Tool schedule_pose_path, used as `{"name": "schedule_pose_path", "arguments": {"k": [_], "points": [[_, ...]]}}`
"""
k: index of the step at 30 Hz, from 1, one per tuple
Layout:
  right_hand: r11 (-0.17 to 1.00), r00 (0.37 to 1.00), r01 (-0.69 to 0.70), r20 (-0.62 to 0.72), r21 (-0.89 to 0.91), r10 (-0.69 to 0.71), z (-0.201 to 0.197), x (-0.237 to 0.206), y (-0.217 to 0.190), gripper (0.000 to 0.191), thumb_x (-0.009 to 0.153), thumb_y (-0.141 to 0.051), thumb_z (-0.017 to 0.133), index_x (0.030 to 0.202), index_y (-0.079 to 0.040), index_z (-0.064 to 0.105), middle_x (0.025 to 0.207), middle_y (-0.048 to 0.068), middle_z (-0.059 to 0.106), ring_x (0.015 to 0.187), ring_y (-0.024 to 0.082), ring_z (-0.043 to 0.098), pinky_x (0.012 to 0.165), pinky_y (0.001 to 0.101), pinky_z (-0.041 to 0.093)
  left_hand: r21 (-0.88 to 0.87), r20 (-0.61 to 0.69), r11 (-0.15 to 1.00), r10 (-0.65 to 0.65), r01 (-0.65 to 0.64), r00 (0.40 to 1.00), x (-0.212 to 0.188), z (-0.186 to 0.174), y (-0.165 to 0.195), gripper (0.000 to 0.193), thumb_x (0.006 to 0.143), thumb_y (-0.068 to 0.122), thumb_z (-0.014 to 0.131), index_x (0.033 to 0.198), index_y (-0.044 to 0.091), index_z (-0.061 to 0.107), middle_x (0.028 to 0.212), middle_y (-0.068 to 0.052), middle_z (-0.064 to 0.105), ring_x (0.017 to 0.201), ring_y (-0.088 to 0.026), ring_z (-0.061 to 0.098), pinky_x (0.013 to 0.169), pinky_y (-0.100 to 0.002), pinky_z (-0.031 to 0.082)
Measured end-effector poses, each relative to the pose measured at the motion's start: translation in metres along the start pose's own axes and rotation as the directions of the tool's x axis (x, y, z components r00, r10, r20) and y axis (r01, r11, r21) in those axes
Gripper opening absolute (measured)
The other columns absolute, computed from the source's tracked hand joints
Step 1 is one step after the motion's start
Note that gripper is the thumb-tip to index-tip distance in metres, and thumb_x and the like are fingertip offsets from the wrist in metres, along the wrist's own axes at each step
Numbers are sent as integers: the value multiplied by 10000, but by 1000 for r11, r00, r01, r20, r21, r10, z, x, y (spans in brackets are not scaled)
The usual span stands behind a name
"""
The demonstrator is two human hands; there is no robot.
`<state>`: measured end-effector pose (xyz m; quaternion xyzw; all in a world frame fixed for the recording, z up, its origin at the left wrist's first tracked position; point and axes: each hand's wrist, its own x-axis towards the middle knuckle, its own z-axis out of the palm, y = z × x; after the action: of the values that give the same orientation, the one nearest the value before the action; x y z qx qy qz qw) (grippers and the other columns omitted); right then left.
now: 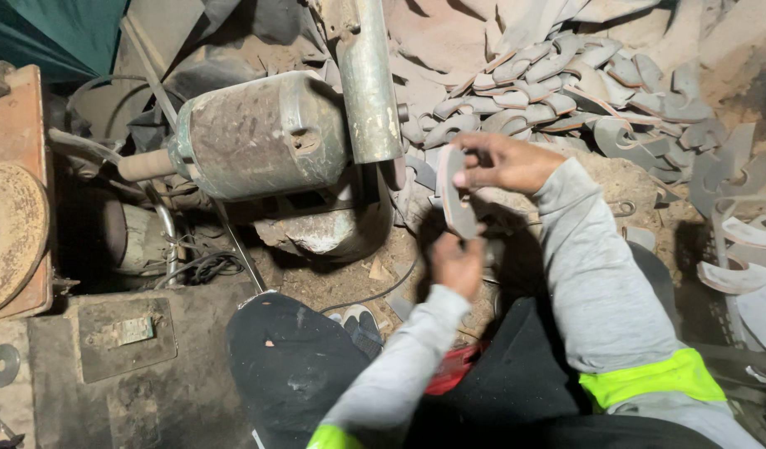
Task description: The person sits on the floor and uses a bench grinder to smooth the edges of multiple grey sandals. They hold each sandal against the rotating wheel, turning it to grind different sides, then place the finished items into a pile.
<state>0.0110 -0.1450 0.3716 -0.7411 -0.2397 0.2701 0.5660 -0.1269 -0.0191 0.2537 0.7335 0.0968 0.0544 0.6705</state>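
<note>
We grip a curved blade beside the grinder, right hand fingers pinching its top, left hand fingers closed on its bottom; a loose pinch could let it slip.

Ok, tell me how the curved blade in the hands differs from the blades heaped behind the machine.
The held blade is gripped at both ends, right hand at the top and left hand at the bottom; the heaped blades lie loose and overlapping on the ground. The held blade stands roughly upright beside the machine; the heaped blades lie flat or slanted. Both share a curved shape and dull grey metal.
</note>
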Motion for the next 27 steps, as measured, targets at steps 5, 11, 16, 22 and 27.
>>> {"name": "schedule_pose_path", "arguments": {"k": [5, 11, 16, 22, 27], "points": [[985, 994, -108, 8, -134, 110, -12, -8, -11, 404, 879, -290, 736, 1217, -76, 683, 1054, 30, 714, 1007, 165, 644, 918, 325, 525, 394, 128, 919, -53, -2, 990, 6, -82, 30, 181, 957, 225, 672, 936, 51, 718, 721, -90, 664, 633, -232, 633, 607, -394, 514], [958, 997, -5, 76, -288, 28, -13, -6, -16, 309, 886, -297, 746, 1099, -73, 739, 1008, 44, 744, 1037, 159, 646, 962, 323, 480, 456, 145, 873, 118, -172, 982, 12, -118, 71, 205, 921, 235, 722, 960, 34, 743, 790, -130, 714, 698, -260, 698, 672, -402, 547], [955, 995, 22, 101, -296, 8, -12, -4, -18, 318, 892, -314, 736, 1106, -79, 742, 1040, 41, 746, 1053, 165, 649, 967, 321, 475, 390, 160, 907, 106, -161, 981, 14, -122, 82, 240, 898, 237, 732, 1035, 42, 757, 851, -143, 762, 770, -254, 751, 724, -382, 572], [941, 995, -82, 29, -328, 97, -11, -5, -20, 330, 892, -323, 728, 1128, -93, 743, 1030, 39, 746, 1035, 168, 653, 946, 328, 485, 382, 210, 923, -26, -57, 977, 16, -118, 78, 254, 910, 262, 724, 1022, 36, 756, 796, -119, 759, 732, -216, 730, 701, -365, 565], [970, 995, -103, -25, -222, 100, -8, -3, -18, 332, 915, -261, 706, 1168, -45, 696, 996, 62, 743, 920, 165, 678, 851, 319, 546, 290, 299, 955, -34, -56, 954, 18, -113, 70, 237, 952, 236, 693, 1064, 35, 749, 768, -66, 721, 707, -166, 663, 683, -347, 545]]}}
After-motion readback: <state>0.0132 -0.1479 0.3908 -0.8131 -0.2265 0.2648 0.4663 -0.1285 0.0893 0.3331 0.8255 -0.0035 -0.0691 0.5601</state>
